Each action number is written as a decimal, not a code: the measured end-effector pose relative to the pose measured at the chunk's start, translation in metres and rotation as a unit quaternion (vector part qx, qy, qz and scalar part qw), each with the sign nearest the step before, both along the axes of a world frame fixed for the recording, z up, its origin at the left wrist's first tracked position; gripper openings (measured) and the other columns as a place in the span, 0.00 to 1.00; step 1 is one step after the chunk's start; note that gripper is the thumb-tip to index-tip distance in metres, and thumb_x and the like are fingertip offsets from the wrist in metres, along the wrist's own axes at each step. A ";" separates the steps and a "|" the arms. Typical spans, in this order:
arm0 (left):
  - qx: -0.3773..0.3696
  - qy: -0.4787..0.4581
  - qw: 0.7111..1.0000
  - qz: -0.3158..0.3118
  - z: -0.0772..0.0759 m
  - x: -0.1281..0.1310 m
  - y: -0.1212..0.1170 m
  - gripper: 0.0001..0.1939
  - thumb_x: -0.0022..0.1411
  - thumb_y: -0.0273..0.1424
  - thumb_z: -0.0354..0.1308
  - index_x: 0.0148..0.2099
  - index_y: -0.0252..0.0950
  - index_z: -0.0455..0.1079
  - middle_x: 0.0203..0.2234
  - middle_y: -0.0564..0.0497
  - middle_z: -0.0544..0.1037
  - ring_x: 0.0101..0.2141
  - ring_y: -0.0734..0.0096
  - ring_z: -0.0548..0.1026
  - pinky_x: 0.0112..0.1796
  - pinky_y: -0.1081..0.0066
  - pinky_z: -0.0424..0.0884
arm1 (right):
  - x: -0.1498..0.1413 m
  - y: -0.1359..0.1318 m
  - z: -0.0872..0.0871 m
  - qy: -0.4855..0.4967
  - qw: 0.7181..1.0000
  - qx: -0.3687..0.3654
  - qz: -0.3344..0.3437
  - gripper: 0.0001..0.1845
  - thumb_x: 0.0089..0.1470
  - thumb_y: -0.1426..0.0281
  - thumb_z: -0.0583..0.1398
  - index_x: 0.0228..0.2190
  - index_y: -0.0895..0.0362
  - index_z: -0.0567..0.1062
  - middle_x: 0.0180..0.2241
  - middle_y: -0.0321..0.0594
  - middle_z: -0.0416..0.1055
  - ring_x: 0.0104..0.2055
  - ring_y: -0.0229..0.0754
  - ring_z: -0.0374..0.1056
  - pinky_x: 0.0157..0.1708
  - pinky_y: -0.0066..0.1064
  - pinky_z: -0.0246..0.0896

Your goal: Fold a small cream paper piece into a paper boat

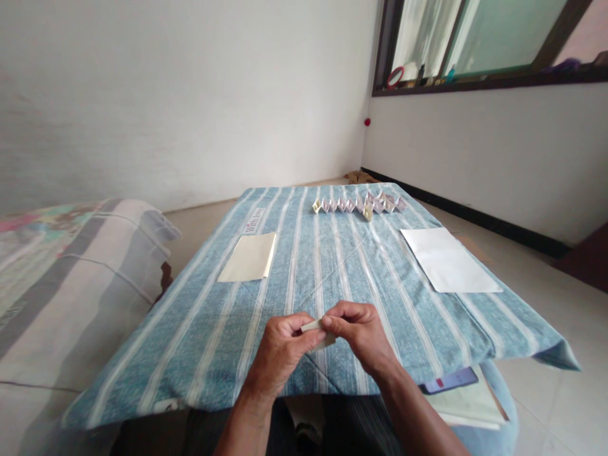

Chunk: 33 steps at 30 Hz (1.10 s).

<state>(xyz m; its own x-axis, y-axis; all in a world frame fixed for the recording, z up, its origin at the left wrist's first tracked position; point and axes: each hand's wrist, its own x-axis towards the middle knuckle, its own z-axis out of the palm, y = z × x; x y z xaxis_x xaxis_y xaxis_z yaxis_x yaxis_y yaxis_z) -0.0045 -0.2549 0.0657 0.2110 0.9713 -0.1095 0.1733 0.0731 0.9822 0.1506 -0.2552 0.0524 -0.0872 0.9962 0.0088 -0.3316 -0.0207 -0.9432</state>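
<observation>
left hand (280, 351) | right hand (358, 332) | fingers (329, 322): both sets clamped on folded paper strip (316, 327) | strip: pinched between hands, over near edge of striped desk (304, 278) | far end: zigzag paper chain (356, 204) | cream sheet (247, 256) left | white sheet (449, 259) right

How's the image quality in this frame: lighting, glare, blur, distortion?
In the head view, the window is bright and washed out, shadows are faint under soft light; the wide lens bends the edges of the striped tablecloth; the left hand, right hand and folded paper look fairly sharp, without strong blur.
</observation>
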 end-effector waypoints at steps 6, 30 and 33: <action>-0.011 -0.016 1.000 0.007 0.002 0.005 0.000 0.17 0.48 0.39 0.66 0.19 0.33 0.65 0.16 0.58 0.59 0.22 0.76 0.58 0.24 0.74 0.53 | -0.002 0.002 -0.005 -0.011 0.999 0.015 -0.035 0.11 0.42 0.67 0.68 0.16 0.58 0.75 0.16 0.32 0.66 0.21 0.33 0.57 0.24 0.27 0.52; -0.068 -0.051 0.996 0.018 -0.003 0.006 0.002 0.12 0.46 0.36 0.67 0.23 0.31 0.75 0.18 0.53 0.73 0.24 0.70 0.69 0.30 0.71 0.61 | -0.007 0.008 -0.007 0.017 0.997 -0.002 -0.073 0.12 0.41 0.67 0.67 0.15 0.58 0.73 0.14 0.31 0.63 0.19 0.32 0.54 0.22 0.27 0.50; -0.059 -0.050 0.997 0.017 -0.004 0.006 0.002 0.12 0.46 0.36 0.67 0.23 0.31 0.75 0.18 0.52 0.74 0.24 0.69 0.70 0.30 0.70 0.62 | -0.009 0.007 -0.007 0.027 0.997 -0.014 -0.076 0.12 0.40 0.67 0.67 0.14 0.58 0.73 0.14 0.31 0.63 0.19 0.32 0.54 0.23 0.27 0.50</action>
